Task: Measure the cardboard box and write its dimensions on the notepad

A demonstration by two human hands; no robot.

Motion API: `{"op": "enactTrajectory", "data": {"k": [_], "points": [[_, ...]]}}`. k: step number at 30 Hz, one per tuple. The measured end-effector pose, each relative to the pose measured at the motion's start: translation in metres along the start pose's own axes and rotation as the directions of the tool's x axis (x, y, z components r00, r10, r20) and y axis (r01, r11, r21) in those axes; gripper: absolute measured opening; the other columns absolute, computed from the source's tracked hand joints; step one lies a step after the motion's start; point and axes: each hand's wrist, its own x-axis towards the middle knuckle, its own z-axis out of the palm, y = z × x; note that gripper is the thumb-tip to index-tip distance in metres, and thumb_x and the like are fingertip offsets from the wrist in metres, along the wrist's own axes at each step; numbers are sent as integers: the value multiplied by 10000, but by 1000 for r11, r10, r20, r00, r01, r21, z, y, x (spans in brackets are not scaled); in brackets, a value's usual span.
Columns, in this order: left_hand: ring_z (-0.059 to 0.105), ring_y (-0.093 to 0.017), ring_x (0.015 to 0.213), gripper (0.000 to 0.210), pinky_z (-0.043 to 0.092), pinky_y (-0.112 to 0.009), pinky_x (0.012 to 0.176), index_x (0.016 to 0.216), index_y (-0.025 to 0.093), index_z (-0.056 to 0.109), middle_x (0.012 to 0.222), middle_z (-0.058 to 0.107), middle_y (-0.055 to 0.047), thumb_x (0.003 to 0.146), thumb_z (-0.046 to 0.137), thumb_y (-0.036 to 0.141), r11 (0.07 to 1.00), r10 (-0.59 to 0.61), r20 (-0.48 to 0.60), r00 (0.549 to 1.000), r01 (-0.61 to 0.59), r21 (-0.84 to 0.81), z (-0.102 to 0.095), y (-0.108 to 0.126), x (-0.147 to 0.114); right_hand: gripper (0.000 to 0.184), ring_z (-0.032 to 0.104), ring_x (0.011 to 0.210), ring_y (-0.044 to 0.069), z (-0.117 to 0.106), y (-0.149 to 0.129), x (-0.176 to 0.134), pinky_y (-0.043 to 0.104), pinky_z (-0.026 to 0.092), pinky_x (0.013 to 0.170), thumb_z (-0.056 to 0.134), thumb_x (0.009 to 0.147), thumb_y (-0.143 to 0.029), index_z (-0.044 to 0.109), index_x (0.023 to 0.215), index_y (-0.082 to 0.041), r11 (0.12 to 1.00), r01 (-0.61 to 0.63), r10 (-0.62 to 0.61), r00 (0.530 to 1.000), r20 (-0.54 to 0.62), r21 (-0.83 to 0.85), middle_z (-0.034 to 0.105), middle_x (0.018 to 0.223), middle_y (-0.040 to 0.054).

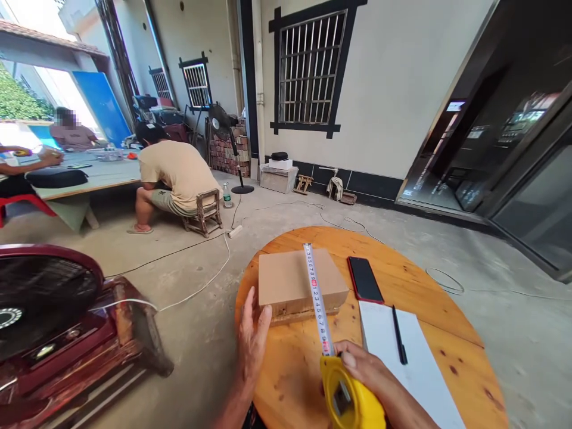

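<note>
A brown box (286,286), flat and cardboard-like, lies on the round wooden table (295,381). My left hand (252,336) is at its front left corner, thumb and fingers stretched apart beside the box; whether they press on it I cannot tell. My right hand (375,372) is closed around a yellow tape measure (351,396) in front of the box. Its white blade (318,304) is pulled out and runs across the box's top, the end reaching the far edge.
Right of the box are a phone (365,279), white paper (409,357) and a black pen (399,335). A dark red fan (44,322) stands close on the left. Cables cross the concrete floor. A person (176,173) sits on a low chair; others are at a long table (107,170).
</note>
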Motion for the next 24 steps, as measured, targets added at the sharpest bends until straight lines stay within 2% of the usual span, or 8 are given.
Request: {"op": "enactTrajectory", "data": {"k": [4,9,15,21,24], "points": [[393,-237,1377,624,320,-377,1169,1437,252,371,1494,421,-58,912,434,582,998,15,9,1000,-14,-57,11,-7,1,546,678,671,225,2,-4,21,213,466,392,655,735,-673,666,1002,-196,997,-50,53,997,51,-61,682,882,121],[381,-229,1385,624,345,-367,1156,1458,261,328,1520,380,-57,922,432,563,995,39,-16,999,-41,-89,17,-18,-2,541,664,587,150,6,-14,37,130,382,292,620,786,-641,629,1023,-155,992,-95,100,993,65,-85,671,906,101],[432,-245,1349,609,368,-392,1145,1435,230,378,1465,454,-86,921,463,546,996,18,2,1000,-18,-87,14,-20,1,568,662,554,138,11,-17,33,122,390,289,557,832,-642,605,1083,-134,992,-124,126,989,82,-25,665,844,87],[424,-241,1354,596,362,-387,1146,1431,225,382,1459,459,-92,929,450,539,996,24,17,1000,-23,-85,15,-20,0,647,704,664,231,4,-12,28,174,424,325,620,751,-696,628,1167,-200,988,-148,151,982,115,-34,707,941,135],[441,-234,1338,582,377,-372,1130,1424,228,387,1444,474,-88,934,441,538,996,27,17,999,-25,-82,15,-19,0,659,700,668,228,3,-9,29,176,428,334,627,746,-693,625,1174,-193,991,-131,132,987,94,-22,707,951,140]]}}
